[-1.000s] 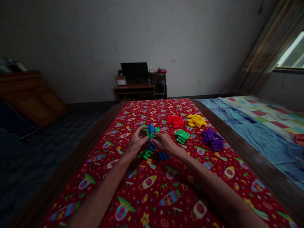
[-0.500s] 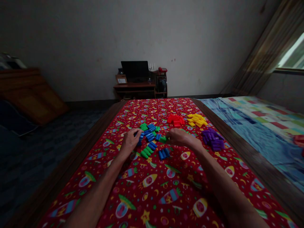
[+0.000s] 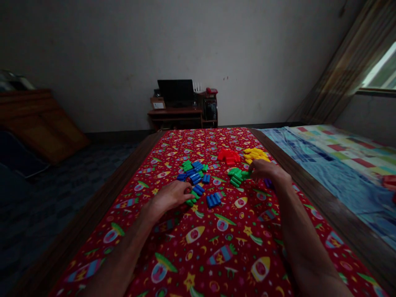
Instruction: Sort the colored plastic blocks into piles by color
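Note:
My left hand (image 3: pixel 173 194) has its fingers closed at a group of green ribbed plastic blocks (image 3: pixel 193 199), gripping one at the edge; its fingers partly cover them. Just beyond lies a mixed heap of blue blocks (image 3: pixel 195 179) and green blocks (image 3: pixel 187 165). A separate blue block (image 3: pixel 213 200) rests nearer to me. To the right, my right hand (image 3: pixel 267 170) is closed with a green block (image 3: pixel 246 175) at its fingertips. That block touches the right side of a small green pile (image 3: pixel 236 177).
Red blocks (image 3: pixel 229 156) and yellow blocks (image 3: pixel 255 154) form piles farther back. Purple blocks (image 3: pixel 268 182) are mostly hidden behind my right hand. A patterned red cloth (image 3: pixel 222 260) covers the table. A bed (image 3: pixel 312 165) adjoins its right side; a desk with a monitor (image 3: pixel 175 91) stands beyond.
My right hand has moved right with a green block, from the mixed heap to the green pile. My left hand has come nearer, leaving the blue blocks for the green ones.

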`<state>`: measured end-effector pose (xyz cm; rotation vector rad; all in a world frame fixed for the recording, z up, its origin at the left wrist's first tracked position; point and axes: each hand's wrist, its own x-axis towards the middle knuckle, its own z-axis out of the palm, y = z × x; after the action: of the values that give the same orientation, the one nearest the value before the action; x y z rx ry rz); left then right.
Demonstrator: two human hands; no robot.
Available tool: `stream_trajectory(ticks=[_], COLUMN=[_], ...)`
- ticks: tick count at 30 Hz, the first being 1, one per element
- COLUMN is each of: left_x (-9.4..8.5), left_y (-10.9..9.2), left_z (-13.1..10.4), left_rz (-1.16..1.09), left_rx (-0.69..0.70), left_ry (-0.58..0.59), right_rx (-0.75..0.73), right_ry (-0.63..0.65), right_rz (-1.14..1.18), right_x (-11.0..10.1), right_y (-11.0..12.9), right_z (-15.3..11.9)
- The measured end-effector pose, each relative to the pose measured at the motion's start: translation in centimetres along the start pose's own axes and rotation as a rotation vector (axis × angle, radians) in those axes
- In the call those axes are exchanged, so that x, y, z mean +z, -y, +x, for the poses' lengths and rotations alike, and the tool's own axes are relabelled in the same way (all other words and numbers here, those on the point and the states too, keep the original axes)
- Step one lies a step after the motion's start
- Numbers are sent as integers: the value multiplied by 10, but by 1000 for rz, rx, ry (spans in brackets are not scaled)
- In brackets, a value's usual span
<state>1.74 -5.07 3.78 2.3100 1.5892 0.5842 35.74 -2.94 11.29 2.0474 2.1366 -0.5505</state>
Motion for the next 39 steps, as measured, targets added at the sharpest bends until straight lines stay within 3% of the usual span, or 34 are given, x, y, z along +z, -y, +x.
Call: stream_trajectory(ticks=[3, 5, 9, 15, 18, 23, 27, 29, 32, 36, 39], left_x=[7, 8, 2, -2, 14, 60, 80, 76, 55, 26, 21], left_y=[-11, -15, -14, -22, -42, -73, -80, -74, -49, 3, 35], left_z=[-8, -8, 2, 21, 41, 81, 89, 86, 85, 96, 104], left_rz=[182, 202, 72, -231, -334, -276, -201, -161, -111, -30, 5], left_rx=[14, 24, 42, 70, 84, 115, 275, 325, 285, 64, -74], left_ry=[116, 110, 120, 43, -6, -11, 1, -75, -197, -299, -257], right_rx=[4, 22, 2, 8, 45, 46, 3, -24, -45, -96, -241], right_ry=[25, 46, 106, 69, -1, -157, -204, -227, -311, -454, -504], right_rz=[-33, -51, 11, 23, -38, -150, -201, -228, -238, -171, -54], right_x=[5, 9, 17, 13, 5, -5, -4, -2, 2, 8, 22], right_y=[1, -1, -10, -13, -6, 7, 19, 24, 33, 45, 56], right_z=[4, 9, 21, 18, 9, -3, -8, -8, -7, -4, 2])
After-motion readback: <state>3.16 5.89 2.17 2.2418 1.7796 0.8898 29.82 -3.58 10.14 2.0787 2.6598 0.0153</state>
